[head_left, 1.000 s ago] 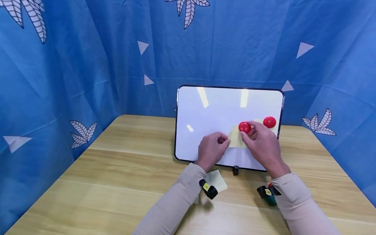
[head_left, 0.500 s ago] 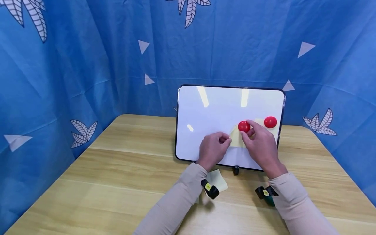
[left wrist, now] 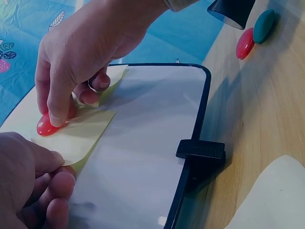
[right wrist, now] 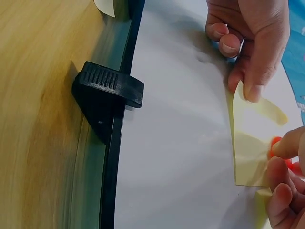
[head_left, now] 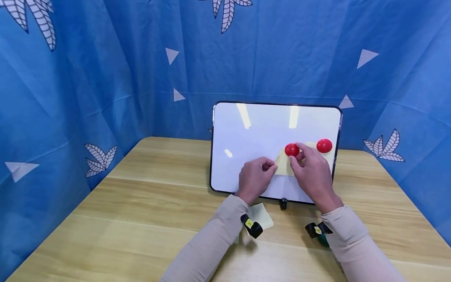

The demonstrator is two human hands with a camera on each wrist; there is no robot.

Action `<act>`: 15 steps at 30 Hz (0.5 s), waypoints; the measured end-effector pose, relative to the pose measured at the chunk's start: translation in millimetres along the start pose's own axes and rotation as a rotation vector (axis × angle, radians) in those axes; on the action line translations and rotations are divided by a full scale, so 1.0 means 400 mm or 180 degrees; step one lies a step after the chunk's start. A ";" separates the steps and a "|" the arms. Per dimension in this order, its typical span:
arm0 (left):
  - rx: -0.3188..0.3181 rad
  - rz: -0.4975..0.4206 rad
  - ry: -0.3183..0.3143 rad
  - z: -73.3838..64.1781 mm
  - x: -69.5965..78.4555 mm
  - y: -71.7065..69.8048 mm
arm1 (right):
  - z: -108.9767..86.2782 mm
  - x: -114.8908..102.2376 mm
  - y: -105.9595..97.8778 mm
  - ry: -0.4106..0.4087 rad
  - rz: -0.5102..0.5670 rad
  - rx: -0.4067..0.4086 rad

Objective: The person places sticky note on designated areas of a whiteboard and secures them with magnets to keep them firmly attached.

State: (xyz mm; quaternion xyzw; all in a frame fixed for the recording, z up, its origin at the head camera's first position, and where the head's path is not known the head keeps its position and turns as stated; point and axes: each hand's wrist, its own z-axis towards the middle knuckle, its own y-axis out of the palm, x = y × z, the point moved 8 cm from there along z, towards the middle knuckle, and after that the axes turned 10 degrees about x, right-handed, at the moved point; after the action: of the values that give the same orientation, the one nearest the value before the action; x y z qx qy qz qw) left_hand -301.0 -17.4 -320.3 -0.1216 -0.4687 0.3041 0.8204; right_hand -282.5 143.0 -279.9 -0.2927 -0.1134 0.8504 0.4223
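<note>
Red disc [head_left: 291, 150] (glossy, domed), gripped by the right hand [head_left: 313, 171], slightly farther left on the whiteboard [head_left: 260, 137] than earlier; left hand [head_left: 254, 177] pinches a curling yellow note [head_left: 284, 165].

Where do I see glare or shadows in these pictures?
Head view: bright glare streaks near the top of the whiteboard, probably reflected lights; left wrist view: dark shadow on the table near the clip; right wrist view: soft grey shadows on the whiteboard by the left hand.
</note>
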 end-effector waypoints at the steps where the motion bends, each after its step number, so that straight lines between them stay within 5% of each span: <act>1: 0.0008 0.0006 0.0000 0.000 0.000 -0.001 | 0.000 0.000 0.000 0.0003 -0.0003 -0.0003; 15: 0.0050 -0.0039 0.0054 -0.003 -0.002 -0.007 | 0.000 0.001 -0.023 -0.0005 -0.0056 0.0050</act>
State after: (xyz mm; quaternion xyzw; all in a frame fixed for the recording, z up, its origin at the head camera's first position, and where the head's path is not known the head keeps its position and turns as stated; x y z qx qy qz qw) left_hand -299.2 -20.0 -320.1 -0.1148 -0.4601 0.3017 0.8271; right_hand -276.8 148.9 -275.9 -0.2877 -0.1097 0.8477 0.4319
